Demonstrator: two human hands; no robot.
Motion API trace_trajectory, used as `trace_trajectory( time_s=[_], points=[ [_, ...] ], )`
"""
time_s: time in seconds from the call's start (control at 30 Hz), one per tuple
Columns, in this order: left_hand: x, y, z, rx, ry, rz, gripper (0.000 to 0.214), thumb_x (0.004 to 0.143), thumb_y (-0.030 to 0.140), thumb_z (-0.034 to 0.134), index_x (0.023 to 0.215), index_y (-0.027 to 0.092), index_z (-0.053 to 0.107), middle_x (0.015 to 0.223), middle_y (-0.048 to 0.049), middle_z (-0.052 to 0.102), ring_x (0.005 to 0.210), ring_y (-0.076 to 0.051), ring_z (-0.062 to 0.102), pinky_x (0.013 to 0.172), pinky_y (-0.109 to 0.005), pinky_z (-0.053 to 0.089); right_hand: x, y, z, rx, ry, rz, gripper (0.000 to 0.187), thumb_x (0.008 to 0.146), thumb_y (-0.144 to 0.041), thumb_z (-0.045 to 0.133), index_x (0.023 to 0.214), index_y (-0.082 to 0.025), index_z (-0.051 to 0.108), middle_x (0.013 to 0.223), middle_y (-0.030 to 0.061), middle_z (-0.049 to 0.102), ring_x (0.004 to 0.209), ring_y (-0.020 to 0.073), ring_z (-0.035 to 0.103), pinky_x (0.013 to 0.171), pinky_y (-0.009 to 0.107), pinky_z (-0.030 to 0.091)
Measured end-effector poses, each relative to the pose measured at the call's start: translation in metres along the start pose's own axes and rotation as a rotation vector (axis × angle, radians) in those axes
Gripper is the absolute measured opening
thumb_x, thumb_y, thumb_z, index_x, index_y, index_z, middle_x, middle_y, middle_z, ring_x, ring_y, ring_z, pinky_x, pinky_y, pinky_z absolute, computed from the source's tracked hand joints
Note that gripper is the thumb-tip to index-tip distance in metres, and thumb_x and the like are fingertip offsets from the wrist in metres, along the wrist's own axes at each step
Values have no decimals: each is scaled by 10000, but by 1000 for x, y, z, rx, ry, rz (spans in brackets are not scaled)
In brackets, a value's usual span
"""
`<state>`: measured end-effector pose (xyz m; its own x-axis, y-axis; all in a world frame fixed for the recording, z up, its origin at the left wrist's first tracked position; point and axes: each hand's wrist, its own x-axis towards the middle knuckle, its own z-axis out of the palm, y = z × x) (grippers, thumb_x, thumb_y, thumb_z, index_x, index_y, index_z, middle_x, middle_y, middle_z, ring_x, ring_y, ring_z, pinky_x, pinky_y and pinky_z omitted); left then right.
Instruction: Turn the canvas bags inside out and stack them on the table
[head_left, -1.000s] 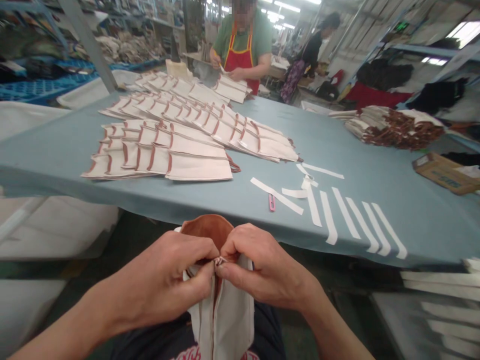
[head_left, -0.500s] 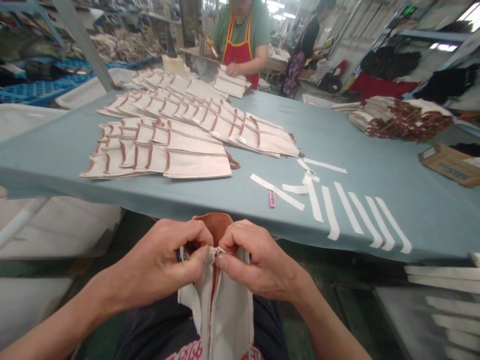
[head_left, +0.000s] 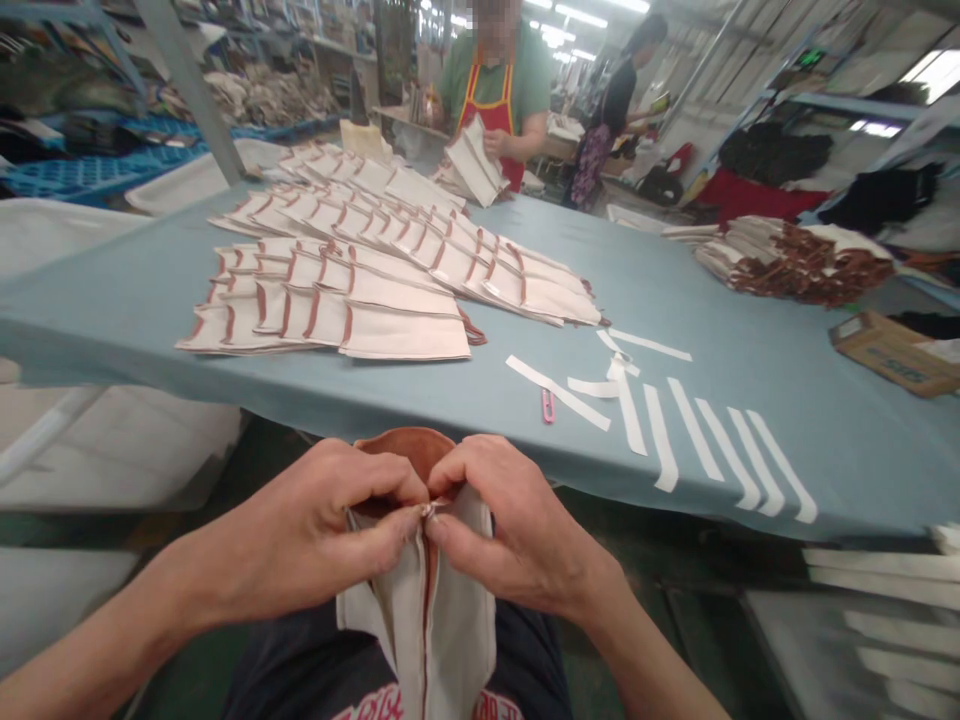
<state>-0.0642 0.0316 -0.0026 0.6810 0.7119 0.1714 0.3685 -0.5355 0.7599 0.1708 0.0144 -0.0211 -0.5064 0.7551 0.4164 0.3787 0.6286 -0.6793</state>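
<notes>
Close to my lap, a sewn cream fabric piece [head_left: 457, 610] with brown edging hangs down from my fingers, a brown flap [head_left: 412, 445] standing up behind my hands. My left hand [head_left: 337, 520] pinches it at the top of the centre seam between thumb and forefinger. Right beside it, my right hand [head_left: 510, 530] pinches the same spot from the other side, the fingertips almost meeting. The small bit between the thumbs is too fine to make out. The lower panels fall apart on either side of the seam.
The blue-grey table [head_left: 390, 395] carries rows of similar cream pieces [head_left: 409, 330], several white strips [head_left: 697, 430], a pink thread snipper-like tool [head_left: 547, 406], a brown-and-cream pile [head_left: 795, 260] and a cardboard box [head_left: 896, 350]. A co-worker [head_left: 487, 100] in a red apron stands across the table.
My hands stay pinched on the fabric piece at nearly the same place, shifted slightly left in view. Across the table, the co-worker has lifted a cream piece upright.
</notes>
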Motion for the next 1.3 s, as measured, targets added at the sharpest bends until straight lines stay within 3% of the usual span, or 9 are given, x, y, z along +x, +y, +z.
trace_trajectory(
  time_s=[0.13,0.33,0.6,0.83,1.07,1.3],
  points=[
    [-5,3,-4,-35,8,-30,346,1067,240,547,781,185,734,657,56,669,568,-87,593,561,-173,435,2,-10,5,-79,150,-44,163,902,-153,707,1024,-231,631,1000,44,788,969,224,735,901,364,526],
    [-15,6,5,11,190,-86,312,1036,216,566,775,212,737,663,66,688,545,-86,566,541,-189,408,2,-23,17,-272,228,2,161,904,-81,659,841,-227,630,783,-7,739,729,184,652,739,334,439],
    [-24,6,18,6,221,-106,272,1032,188,577,821,234,743,683,75,727,550,-97,612,562,-205,422,-1,-29,13,-189,105,177,167,874,-57,672,836,-217,701,783,-5,763,720,175,682,722,310,465],
    [-25,1,23,-54,150,-143,337,1061,241,557,770,215,726,646,69,677,563,-93,587,553,-200,410,-6,-24,8,-146,-32,160,163,952,-83,743,862,-218,757,832,3,825,754,178,728,756,302,499],
    [-24,2,31,-90,164,-165,323,1049,231,567,769,220,725,629,85,662,548,-83,584,554,-193,414,-11,-25,8,-205,-11,155,133,944,-85,756,860,-188,772,813,19,819,748,185,753,742,306,500],
    [-24,5,41,51,217,-118,269,1041,190,570,825,226,727,711,77,730,570,-91,596,601,-226,416,-15,-24,6,-344,17,116,163,891,-57,673,816,-193,720,764,23,777,692,194,694,696,340,448]
  ],
)
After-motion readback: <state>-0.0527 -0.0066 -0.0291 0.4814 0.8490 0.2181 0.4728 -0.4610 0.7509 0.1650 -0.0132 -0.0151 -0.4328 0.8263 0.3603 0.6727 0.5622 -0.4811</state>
